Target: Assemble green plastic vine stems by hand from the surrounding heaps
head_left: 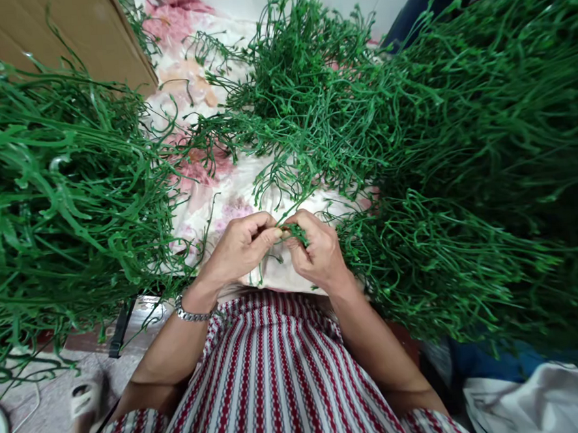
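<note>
The left hand pinches a small green sprig between thumb and forefinger, and the right hand curls its fingers around the same piece — the sprig sits between the two hands, their fingertips meeting at it. Beneath the grip spreads a floral cloth. To the left of the grip lies a heap of glossy green strands; beyond and to the right of it, a tangle of thin green stems with knobby tips. A cardboard box stands farther off, beyond the left heap. Nearer the body than the grip — a metal-link wristwatch and a striped garment.
</note>
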`<state>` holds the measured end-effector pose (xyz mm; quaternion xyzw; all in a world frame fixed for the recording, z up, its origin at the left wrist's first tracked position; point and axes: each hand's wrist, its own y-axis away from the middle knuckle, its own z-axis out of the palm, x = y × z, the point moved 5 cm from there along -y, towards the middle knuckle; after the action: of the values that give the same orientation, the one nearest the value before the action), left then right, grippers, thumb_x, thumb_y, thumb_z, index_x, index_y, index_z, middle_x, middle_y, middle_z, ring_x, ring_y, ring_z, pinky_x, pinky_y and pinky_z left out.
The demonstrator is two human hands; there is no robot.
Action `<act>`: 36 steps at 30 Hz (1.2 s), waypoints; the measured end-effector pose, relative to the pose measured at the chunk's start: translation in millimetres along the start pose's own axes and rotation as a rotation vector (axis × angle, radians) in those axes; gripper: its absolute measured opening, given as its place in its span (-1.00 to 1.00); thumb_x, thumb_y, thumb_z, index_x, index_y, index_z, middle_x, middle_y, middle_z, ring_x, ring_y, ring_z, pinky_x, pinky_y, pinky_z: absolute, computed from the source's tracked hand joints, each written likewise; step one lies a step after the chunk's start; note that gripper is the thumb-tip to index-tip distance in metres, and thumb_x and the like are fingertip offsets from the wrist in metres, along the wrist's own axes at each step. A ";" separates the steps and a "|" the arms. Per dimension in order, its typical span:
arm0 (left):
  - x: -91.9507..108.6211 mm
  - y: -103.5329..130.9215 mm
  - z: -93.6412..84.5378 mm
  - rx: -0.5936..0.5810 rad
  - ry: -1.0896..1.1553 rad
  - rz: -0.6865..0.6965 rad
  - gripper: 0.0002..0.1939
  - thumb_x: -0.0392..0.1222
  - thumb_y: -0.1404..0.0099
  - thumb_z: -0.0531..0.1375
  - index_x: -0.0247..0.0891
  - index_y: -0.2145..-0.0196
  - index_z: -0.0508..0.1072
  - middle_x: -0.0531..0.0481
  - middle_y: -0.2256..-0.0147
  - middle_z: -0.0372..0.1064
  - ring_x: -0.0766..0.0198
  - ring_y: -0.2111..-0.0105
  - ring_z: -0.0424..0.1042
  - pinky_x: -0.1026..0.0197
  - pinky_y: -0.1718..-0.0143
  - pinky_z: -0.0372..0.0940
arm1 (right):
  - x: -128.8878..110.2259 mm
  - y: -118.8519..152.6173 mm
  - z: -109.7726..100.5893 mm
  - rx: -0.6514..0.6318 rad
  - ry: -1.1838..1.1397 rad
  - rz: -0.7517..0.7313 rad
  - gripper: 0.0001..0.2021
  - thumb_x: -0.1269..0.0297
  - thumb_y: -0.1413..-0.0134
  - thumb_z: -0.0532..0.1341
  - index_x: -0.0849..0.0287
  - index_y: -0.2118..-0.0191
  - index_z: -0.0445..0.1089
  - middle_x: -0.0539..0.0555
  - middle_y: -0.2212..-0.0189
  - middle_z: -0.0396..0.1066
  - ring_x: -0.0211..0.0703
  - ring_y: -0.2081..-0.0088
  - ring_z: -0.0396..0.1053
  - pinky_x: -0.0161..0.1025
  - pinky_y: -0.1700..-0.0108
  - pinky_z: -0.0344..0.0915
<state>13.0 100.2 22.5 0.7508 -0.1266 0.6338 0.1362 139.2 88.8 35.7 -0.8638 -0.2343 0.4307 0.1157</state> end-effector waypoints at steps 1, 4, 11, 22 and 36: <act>-1.9 0.6 0.9 -0.023 -0.017 -0.019 -0.74 -0.11 -0.21 0.10 -0.31 0.55 0.25 0.14 0.60 0.02 0.44 0.56 0.02 0.36 0.55 -0.02 | -0.5 0.1 -0.1 0.003 0.010 -0.013 -0.97 0.41 -0.04 0.05 0.19 0.37 0.21 0.01 0.49 0.21 -0.27 0.45 0.19 -0.32 0.38 0.12; -7.9 2.2 4.6 -0.068 0.067 -0.051 -0.67 -0.04 -0.17 0.14 -0.33 0.60 0.28 0.13 0.63 0.03 0.44 0.59 0.02 0.34 0.57 -0.05 | 2.5 -0.5 0.1 -0.086 -0.110 0.045 -0.96 0.38 -0.03 0.08 0.19 0.41 0.20 -0.04 0.55 0.17 -0.31 0.51 0.13 -0.34 0.43 0.08; -6.5 8.5 15.4 -0.213 0.548 -0.176 -0.66 -0.01 0.02 0.28 -0.37 0.68 0.37 0.09 0.72 0.10 0.46 0.68 0.01 0.30 0.64 -0.13 | 6.0 4.0 9.5 -0.386 -0.986 0.425 -0.75 0.16 0.00 0.20 0.24 0.49 0.22 -0.09 0.64 0.11 -0.44 0.63 -0.03 -0.41 0.60 -0.09; -13.9 11.6 26.2 -0.186 0.738 -0.250 -0.55 -0.01 0.03 0.27 -0.29 0.73 0.11 0.18 0.73 -0.12 0.52 0.71 -0.15 0.31 0.67 -0.20 | 9.5 8.4 16.0 -0.344 -1.236 0.579 -0.73 0.15 0.10 0.27 0.25 0.47 0.24 -0.15 0.69 0.02 -0.50 0.70 -0.14 -0.43 0.66 -0.19; -5.5 12.0 21.1 0.059 0.713 -0.044 -0.60 -0.02 -0.12 0.19 -0.33 0.70 0.24 0.12 0.73 0.07 0.51 0.74 -0.02 0.38 0.71 -0.08 | 2.3 4.5 11.0 -0.354 -1.037 0.370 -0.73 0.13 -0.02 0.19 0.24 0.47 0.24 -0.08 0.64 0.14 -0.43 0.62 0.00 -0.40 0.58 -0.05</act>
<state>27.1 81.5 14.3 0.4886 -0.0363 0.8563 0.1636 133.0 86.0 25.7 -0.5725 -0.1739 0.7650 -0.2381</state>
